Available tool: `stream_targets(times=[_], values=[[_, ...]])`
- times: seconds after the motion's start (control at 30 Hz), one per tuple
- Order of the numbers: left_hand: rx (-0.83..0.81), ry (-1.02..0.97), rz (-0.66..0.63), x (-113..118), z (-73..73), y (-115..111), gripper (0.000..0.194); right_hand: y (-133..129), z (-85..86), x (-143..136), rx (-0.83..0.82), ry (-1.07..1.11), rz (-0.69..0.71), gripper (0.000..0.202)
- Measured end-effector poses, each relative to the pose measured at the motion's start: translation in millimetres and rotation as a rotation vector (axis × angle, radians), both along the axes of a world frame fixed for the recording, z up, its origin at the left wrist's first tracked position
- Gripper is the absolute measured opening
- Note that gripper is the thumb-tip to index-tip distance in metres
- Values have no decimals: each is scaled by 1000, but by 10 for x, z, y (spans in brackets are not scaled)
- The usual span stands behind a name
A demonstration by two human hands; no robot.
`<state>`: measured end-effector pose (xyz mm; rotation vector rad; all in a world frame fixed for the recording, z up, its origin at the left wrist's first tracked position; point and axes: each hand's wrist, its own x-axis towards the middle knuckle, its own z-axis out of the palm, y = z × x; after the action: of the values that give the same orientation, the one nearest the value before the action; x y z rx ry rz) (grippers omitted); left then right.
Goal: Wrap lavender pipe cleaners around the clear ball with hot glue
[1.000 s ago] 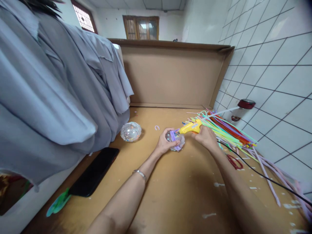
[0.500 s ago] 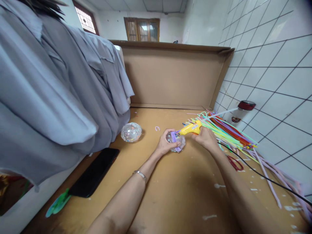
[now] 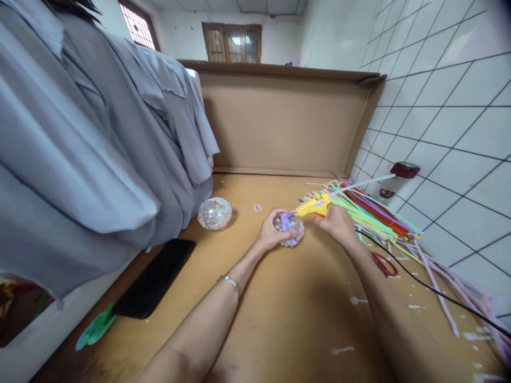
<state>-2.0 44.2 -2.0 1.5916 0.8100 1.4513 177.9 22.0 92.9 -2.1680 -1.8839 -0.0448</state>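
Note:
My left hand (image 3: 273,232) is closed around a clear, faceted bowl-like piece (image 3: 298,235) with purple strips (image 3: 285,222) across it. In my right hand (image 3: 336,223) is a yellow glue gun (image 3: 313,206), its nozzle pointing left at the top end of the purple strips. Whether the nozzle touches them I cannot tell. A second clear bowl-like piece (image 3: 214,213) with coloured specks stands to the left, apart from both hands. Beyond my left hand lies a small curved, pale purple piece (image 3: 257,207).
Colourful pipe cleaners (image 3: 371,210) are heaped at the right by the tiled wall, near red-handled scissors (image 3: 384,264) and a black cord (image 3: 431,290). A jar with a dark red lid (image 3: 405,169) stands behind. At left are a black phone (image 3: 155,279) and grey cloth (image 3: 120,133). Cardboard (image 3: 279,122) borders the back.
The camera view has shifted slightly. Both hands keep their grip, and the glue gun's nozzle stays at the upper end of the purple strips.

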Motion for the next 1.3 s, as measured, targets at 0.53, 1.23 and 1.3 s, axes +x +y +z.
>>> stream_targets(times=[0.53,1.23,1.3], values=[[-22,11,5,-12,-5,2,61,6,6,39,-12,-10,-9,39],[-34,2,-1,-4,-1,-12,61,-23,12,94,12,-13,48,30],[-36,3,0,-5,-6,-11,61,-25,9,105,18,-14,60,29]])
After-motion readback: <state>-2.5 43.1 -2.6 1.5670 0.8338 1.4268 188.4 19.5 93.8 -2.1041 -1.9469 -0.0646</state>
